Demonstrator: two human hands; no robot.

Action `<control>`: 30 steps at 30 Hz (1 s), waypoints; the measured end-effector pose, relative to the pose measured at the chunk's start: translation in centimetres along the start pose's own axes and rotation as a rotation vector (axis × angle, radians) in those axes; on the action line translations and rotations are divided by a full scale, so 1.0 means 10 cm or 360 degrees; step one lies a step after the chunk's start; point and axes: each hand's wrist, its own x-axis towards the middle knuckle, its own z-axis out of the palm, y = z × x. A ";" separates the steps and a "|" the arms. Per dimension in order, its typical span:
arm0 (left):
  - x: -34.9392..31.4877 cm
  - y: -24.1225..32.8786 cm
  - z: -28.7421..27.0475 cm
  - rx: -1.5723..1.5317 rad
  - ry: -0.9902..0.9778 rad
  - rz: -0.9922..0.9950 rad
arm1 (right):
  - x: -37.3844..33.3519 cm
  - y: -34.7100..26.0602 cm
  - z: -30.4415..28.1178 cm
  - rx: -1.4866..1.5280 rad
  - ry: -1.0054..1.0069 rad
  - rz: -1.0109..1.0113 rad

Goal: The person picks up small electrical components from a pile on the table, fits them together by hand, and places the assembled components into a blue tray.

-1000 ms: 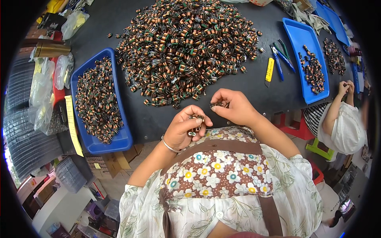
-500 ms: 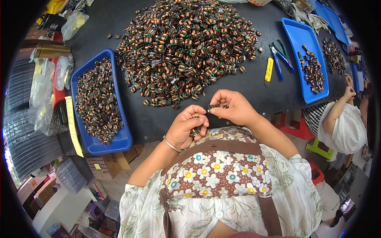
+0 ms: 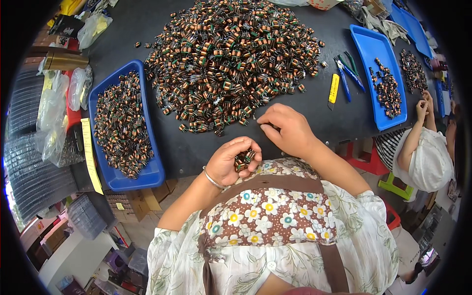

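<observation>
A few small copper-wound coils (image 3: 244, 160) lie cupped in my left hand (image 3: 230, 158), its fingers curled round them close to the apron. My right hand (image 3: 290, 129) is slightly further forward, above the black table; its thumb and fingers are bent together, and what they hold, if anything, is hidden. Just beyond both hands rises a large pile of the same coils (image 3: 231, 64), copper with black and green parts and thin metal legs. To the left stands a deep blue tray (image 3: 160, 169) filled with more coils.
At right on the table (image 3: 314, 105) lie a yellow utility knife (image 3: 334, 88), blue-handled tweezers (image 3: 344, 81) and green-handled pliers (image 3: 352, 63). Beyond them is a shallow blue tray (image 3: 361, 42) with some coils. Another person (image 3: 425, 152) works at the far right beside a smaller coil heap (image 3: 413, 71).
My right hand has moved away from the left, slightly forward and up toward the pile, its fingers curling. The left hand has turned, showing more of the coils in it.
</observation>
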 end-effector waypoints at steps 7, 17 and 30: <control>-0.41 0.43 -0.25 -0.0056 0.0170 0.0577 | 0.07 0.10 0.21 -0.0298 0.0143 -0.0036; -1.50 1.54 -0.63 0.1168 0.1571 0.2300 | -0.01 0.01 0.04 -0.0174 -0.0113 0.0101; -0.05 0.22 0.31 0.2676 0.0691 0.1329 | -0.25 0.19 -0.92 0.0097 -0.0860 0.0172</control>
